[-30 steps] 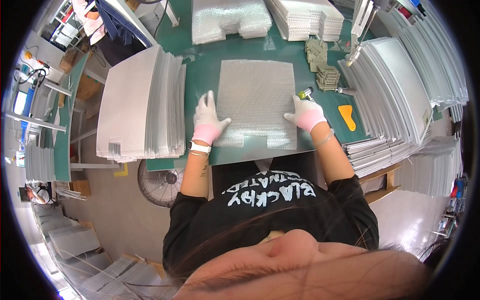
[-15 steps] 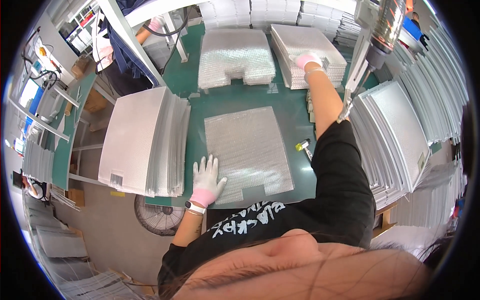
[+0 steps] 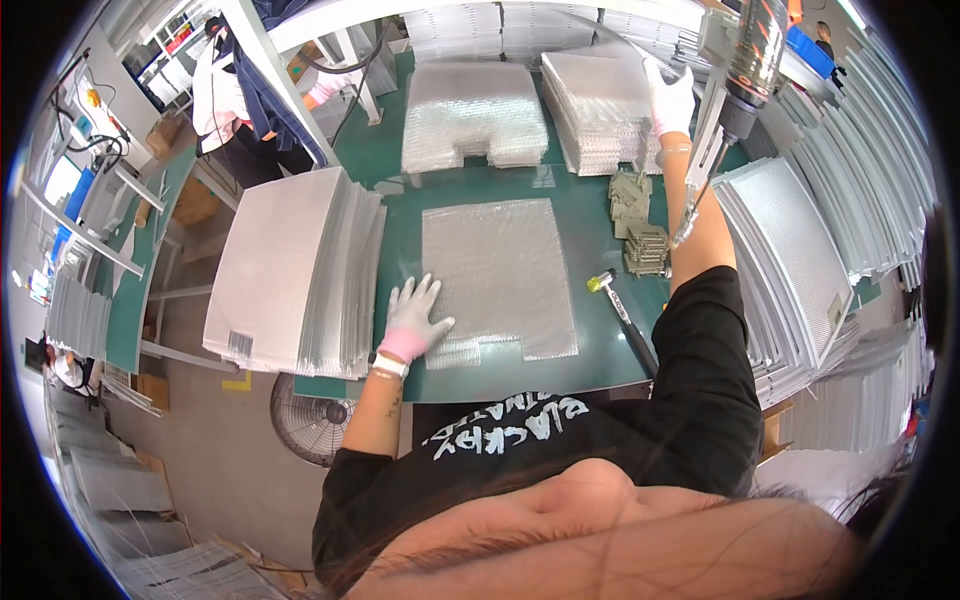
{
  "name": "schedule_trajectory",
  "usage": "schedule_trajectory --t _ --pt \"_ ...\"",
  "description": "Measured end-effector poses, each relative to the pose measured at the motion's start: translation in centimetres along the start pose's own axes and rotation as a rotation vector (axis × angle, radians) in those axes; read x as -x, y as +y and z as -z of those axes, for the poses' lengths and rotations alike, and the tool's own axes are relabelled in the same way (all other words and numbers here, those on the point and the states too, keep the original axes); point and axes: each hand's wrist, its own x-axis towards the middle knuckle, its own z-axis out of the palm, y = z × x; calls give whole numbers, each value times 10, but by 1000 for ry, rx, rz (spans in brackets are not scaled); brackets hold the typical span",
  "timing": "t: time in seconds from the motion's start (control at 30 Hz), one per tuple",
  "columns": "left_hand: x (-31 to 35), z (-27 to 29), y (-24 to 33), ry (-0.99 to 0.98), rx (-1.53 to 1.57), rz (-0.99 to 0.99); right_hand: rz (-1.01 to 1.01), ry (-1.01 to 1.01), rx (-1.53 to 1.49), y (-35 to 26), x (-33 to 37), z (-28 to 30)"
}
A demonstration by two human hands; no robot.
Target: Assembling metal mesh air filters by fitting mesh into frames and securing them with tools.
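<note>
My left hand [image 3: 412,318], in a white glove with a pink cuff, lies flat with spread fingers on the left edge of a silvery mesh-textured sheet [image 3: 500,275]. The sheet lies on the green table and has a notch in its near edge. My right arm is stretched far forward. At its end my gloved right hand [image 3: 672,100] is raised at the right side of a stack of similar sheets [image 3: 595,105], thumb and fingers apart. Near the thumb a sheet edge seems to lift; whether they touch is unclear.
A hammer [image 3: 625,320] and olive-green slotted parts [image 3: 645,248] lie right of the sheet. A power driver [image 3: 745,100] hangs near my right arm. Sheet stacks stand at left [image 3: 275,270], far middle [image 3: 475,115] and right [image 3: 790,250]. Another person [image 3: 235,110] works at far left.
My right hand has moved from the top of the far right stack to its right side, uncovering the olive-green parts. My left hand stays on the sheet. The view has shifted slightly.
</note>
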Motion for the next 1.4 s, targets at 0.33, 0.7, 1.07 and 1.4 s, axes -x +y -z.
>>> schedule_trajectory --t 0.33,0.7,1.07,1.4 --pt "-7 32 25 94 -193 8 258 -144 -556 -4 146 71" --pt "61 26 155 497 1966 -53 431 -609 -486 -52 376 169" --pt "68 34 73 765 417 -11 84 -792 -127 -43 315 197" --pt "32 8 48 111 107 264 3 -990 179 -9 345 152"
